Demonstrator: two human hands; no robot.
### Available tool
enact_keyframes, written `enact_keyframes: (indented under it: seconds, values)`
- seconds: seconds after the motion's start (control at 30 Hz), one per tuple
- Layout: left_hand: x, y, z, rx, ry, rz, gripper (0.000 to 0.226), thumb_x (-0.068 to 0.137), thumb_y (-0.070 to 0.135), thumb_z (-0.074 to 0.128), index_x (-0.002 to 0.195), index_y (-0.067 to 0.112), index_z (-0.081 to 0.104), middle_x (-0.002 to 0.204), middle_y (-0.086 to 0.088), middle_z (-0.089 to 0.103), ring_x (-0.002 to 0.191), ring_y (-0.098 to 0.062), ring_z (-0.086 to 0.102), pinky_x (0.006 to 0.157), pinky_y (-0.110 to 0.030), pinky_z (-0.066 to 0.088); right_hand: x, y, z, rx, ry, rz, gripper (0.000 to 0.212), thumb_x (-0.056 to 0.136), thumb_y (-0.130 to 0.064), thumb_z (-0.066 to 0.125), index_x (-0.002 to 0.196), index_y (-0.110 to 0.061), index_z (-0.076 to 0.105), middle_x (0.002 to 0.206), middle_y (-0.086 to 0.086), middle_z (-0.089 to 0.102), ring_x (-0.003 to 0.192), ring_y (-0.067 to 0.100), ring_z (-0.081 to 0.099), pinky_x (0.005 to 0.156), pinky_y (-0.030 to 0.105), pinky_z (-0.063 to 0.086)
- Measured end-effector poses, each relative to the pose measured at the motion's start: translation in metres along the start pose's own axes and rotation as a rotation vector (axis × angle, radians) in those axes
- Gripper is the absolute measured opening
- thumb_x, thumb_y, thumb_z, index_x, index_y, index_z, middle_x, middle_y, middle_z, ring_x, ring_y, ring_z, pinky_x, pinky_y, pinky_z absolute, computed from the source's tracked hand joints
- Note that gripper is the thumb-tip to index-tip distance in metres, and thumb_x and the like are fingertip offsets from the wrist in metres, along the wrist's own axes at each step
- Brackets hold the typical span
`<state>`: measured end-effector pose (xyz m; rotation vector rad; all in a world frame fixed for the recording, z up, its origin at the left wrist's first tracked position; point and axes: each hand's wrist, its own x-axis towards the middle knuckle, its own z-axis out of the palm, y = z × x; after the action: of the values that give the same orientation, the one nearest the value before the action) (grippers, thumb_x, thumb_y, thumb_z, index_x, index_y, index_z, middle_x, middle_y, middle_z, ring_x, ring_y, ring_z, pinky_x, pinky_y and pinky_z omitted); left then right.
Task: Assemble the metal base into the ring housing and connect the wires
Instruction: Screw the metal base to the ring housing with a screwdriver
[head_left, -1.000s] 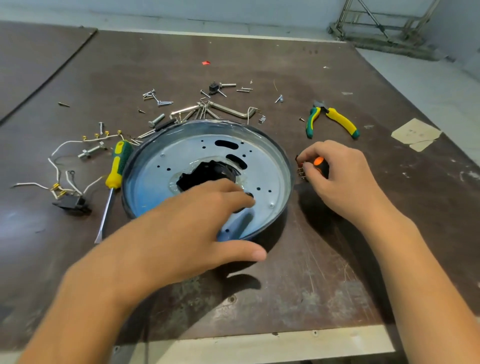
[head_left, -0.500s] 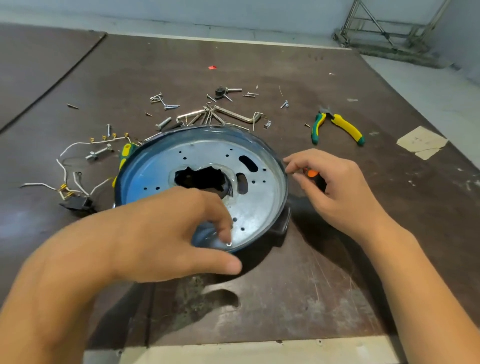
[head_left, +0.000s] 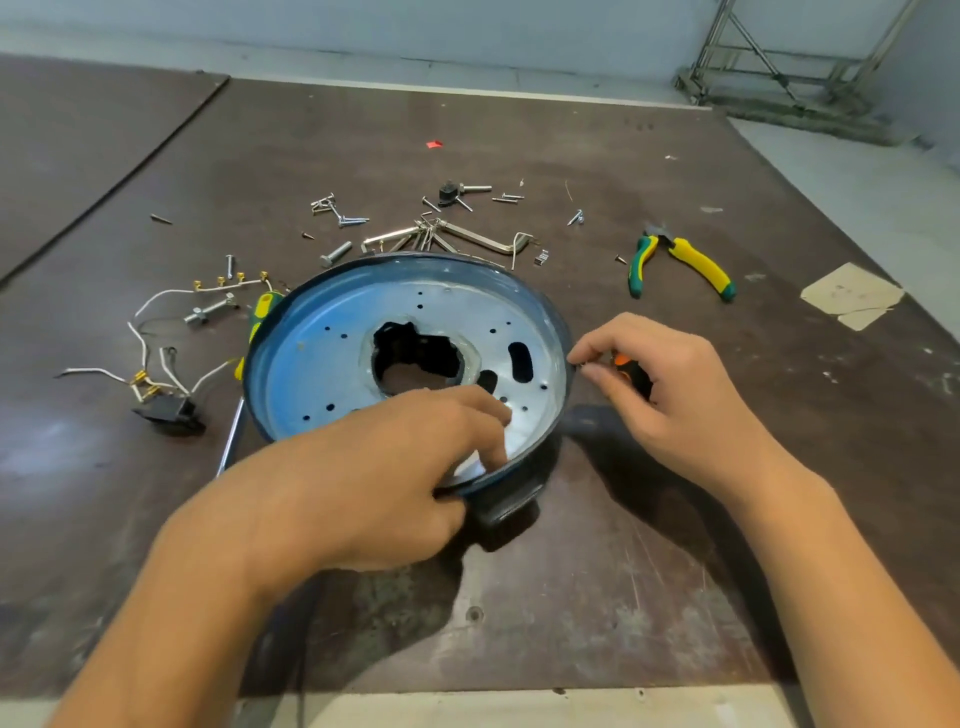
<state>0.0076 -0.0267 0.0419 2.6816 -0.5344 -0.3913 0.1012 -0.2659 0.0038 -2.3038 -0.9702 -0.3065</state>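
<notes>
Metal base appears lifted at a slight tilt over mid-table. Our left hand grips its near rim, fingers curled inside the dish and thumb outside. Our right hand is curled round a small orange-and-black part, thumb and forefinger pinched at the base's right rim. A black piece shows under the near rim; we cannot tell whether it is the ring housing.

We judge the grip to be the weak point. One hand on a thin rim could slip, dropping the base onto the screws and hex keys just behind it. Its left edge overlaps the screwdriver and lies near the wires, so a swing could snag them. The ragged centre hole could nick fingers or wire.

Our table is dark, scuffed board with a pale near edge. Pliers lie right of the base, a paper scrap farther right. Beyond the base are pale floor and a metal frame.
</notes>
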Motion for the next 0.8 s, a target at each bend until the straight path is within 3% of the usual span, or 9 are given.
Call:
enact_keyframes:
  seconds: [0.03,0.1,0.17,0.23,0.27,0.37,0.47,0.6,0.8]
  values:
    - [-0.001,0.001,-0.002,0.014,0.007,-0.014,0.015,0.086,0.05,0.062,0.093,0.037,0.061,0.135,0.027,0.045,0.121,0.002,0.047,0.096,-0.023,0.041,-0.001,0.0,-0.001,0.004,0.005,0.013,0.014,0.093,-0.007,0.064,0.103,-0.016,0.069,0.097,-0.008,0.065,0.094,0.0,0.059,0.082,0.011,0.044]
    - [0.005,0.009,0.002,0.042,0.09,-0.051,0.039,0.081,0.072,0.046,0.086,0.036,0.06,0.113,0.02,0.055,0.105,0.001,0.052,0.085,-0.027,0.045,0.0,-0.002,-0.002,0.009,0.017,0.037,0.013,0.092,-0.007,0.066,0.101,-0.015,0.07,0.095,-0.009,0.067,0.093,0.001,0.061,0.082,0.011,0.045]
    - [0.014,0.023,0.012,0.121,0.236,-0.063,0.052,0.082,0.074,0.033,0.1,0.035,0.062,0.108,0.015,0.055,0.103,-0.006,0.051,0.082,-0.031,0.045,0.002,-0.003,-0.002,0.003,0.022,0.057,0.014,0.091,-0.006,0.067,0.1,-0.015,0.071,0.094,-0.008,0.068,0.092,0.004,0.062,0.082,0.013,0.045]
    - [0.022,0.033,0.025,0.176,0.34,-0.082,0.062,0.088,0.069,0.026,0.128,0.03,0.054,0.139,0.001,0.046,0.13,-0.017,0.041,0.099,-0.038,0.043,0.003,-0.005,-0.003,0.013,0.022,0.083,0.014,0.091,-0.005,0.068,0.101,-0.014,0.072,0.094,-0.008,0.069,0.092,0.005,0.062,0.082,0.014,0.046]
    - [0.025,0.035,0.031,0.226,0.353,-0.089,0.067,0.091,0.068,0.023,0.14,0.027,0.044,0.154,-0.007,0.033,0.144,-0.024,0.028,0.109,-0.042,0.038,0.004,-0.006,-0.004,0.026,0.023,0.098,0.015,0.09,-0.005,0.068,0.101,-0.015,0.073,0.094,-0.009,0.069,0.092,0.005,0.063,0.082,0.013,0.046]
    - [0.032,0.03,0.043,0.308,0.306,-0.115,0.073,0.094,0.069,0.017,0.154,0.026,0.017,0.165,-0.013,0.003,0.153,-0.029,0.001,0.119,-0.043,0.019,0.002,-0.008,-0.006,0.069,0.033,0.139,0.015,0.09,-0.008,0.069,0.101,-0.016,0.076,0.093,-0.013,0.07,0.093,0.001,0.064,0.082,0.011,0.046]
    - [0.036,0.024,0.047,0.29,0.296,-0.132,0.065,0.096,0.064,0.027,0.152,0.033,0.017,0.164,-0.011,0.012,0.152,-0.029,0.009,0.119,-0.045,0.018,0.002,-0.009,-0.006,0.107,0.033,0.186,0.017,0.091,-0.009,0.07,0.102,-0.019,0.077,0.093,-0.014,0.07,0.092,0.0,0.064,0.081,0.013,0.049]
    - [0.037,0.028,0.045,0.366,0.297,-0.144,0.054,0.097,0.054,0.034,0.147,0.032,0.028,0.159,-0.009,0.028,0.146,-0.032,0.026,0.113,-0.051,0.03,0.001,-0.009,-0.011,0.182,-0.004,0.305,0.018,0.093,-0.012,0.068,0.103,-0.024,0.077,0.094,-0.016,0.072,0.093,0.0,0.066,0.082,0.018,0.052]
    - [0.031,0.036,0.034,0.369,0.34,-0.11,0.051,0.098,0.05,0.028,0.144,0.03,0.039,0.152,0.002,0.042,0.141,-0.028,0.035,0.106,-0.048,0.038,-0.001,-0.008,-0.018,0.352,0.07,0.386,0.012,0.089,-0.013,0.075,0.098,-0.02,0.079,0.082,-0.014,0.073,0.079,0.001,0.067,0.065,0.01,0.047]
